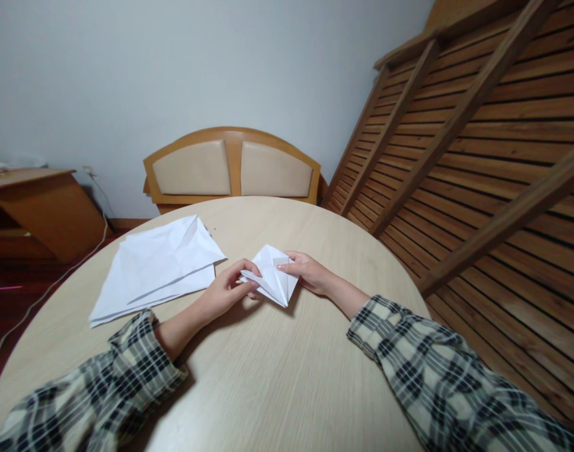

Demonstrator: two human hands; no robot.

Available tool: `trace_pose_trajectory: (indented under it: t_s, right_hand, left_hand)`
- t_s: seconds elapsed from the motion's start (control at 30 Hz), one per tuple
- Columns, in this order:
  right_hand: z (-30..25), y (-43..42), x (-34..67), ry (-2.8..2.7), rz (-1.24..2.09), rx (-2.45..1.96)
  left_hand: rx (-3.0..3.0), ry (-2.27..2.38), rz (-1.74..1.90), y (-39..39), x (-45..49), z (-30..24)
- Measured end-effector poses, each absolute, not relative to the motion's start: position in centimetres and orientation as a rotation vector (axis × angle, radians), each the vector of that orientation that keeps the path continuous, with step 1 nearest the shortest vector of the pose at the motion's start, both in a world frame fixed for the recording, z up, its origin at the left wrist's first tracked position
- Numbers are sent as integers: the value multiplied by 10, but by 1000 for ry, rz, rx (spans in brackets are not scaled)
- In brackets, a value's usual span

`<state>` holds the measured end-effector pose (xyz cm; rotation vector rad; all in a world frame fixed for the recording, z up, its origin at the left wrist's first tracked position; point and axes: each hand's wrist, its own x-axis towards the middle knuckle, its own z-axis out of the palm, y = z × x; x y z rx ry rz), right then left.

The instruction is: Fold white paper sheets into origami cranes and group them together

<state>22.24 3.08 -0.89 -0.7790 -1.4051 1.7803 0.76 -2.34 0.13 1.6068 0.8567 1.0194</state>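
Just below the frame's centre, the left hand (229, 285) pinched a folded paper (269, 267). The right hand (311, 273) gripped its right side

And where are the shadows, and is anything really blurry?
Head view: soft shadows on the table beside the left sleeve and below the folded paper; no strong blur, left hand and right hand fairly clear; desk dim inside.

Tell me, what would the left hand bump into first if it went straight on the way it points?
The folded white paper, which the left hand pinches at one side. Beyond it, the right hand seems next, though depth is hard to judge here.
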Motion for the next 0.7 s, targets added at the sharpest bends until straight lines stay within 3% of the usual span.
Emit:
trace_pose_trajectory:
  t_s: [0.7]
  right_hand:
    - [-14,27,216,-1826,1480,-760]
  left_hand:
    - [1577,1123,1086,-14,10,-6]
